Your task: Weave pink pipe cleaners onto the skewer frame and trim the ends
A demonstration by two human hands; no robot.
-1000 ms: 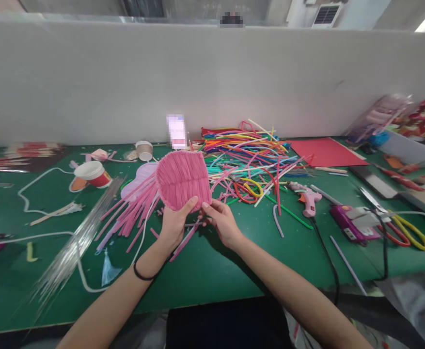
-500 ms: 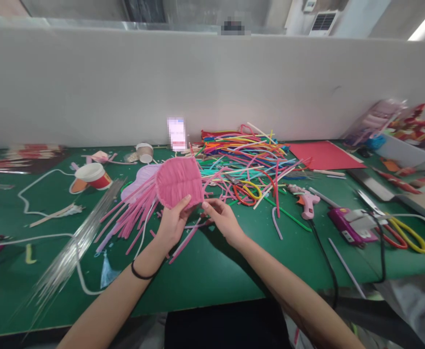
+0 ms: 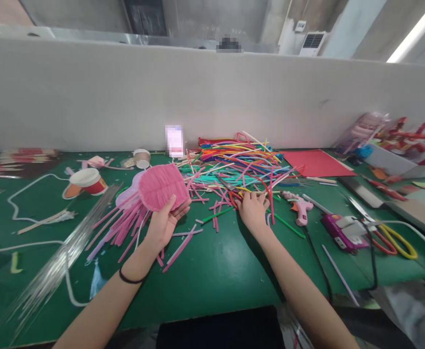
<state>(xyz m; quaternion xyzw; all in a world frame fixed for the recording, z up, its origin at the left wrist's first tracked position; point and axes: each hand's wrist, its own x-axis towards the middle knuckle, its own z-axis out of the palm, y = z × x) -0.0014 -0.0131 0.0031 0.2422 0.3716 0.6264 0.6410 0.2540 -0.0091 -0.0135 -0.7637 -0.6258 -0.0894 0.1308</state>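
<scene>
My left hand (image 3: 166, 220) holds up a rounded pink leaf-shaped piece (image 3: 163, 186) made of fuzzy pipe cleaners laid side by side, its thumb on the face and the fingers behind. Over to the right, my right hand (image 3: 253, 209) lies on the red and yellow handles of the scissors (image 3: 231, 186), fingers curled over them. The scissor blades point up and left into the pile of coloured pipe cleaners (image 3: 234, 155). Behind the pink piece fans a bunch of pink pipe cleaners (image 3: 125, 218), with a lilac piece (image 3: 129, 188) partly hidden.
A pink glue gun (image 3: 301, 208) lies right of my right hand, near a purple power strip (image 3: 343, 232) and larger scissors (image 3: 383, 232). Red sheet (image 3: 317, 162) lies behind. At left are a paper cup (image 3: 90, 182), thin wires (image 3: 63, 261) and a white cable (image 3: 67, 271).
My right hand has left the pink piece's lower edge and moved right onto the scissors. The left hand still holds the piece, now slightly lower and further left in view.
</scene>
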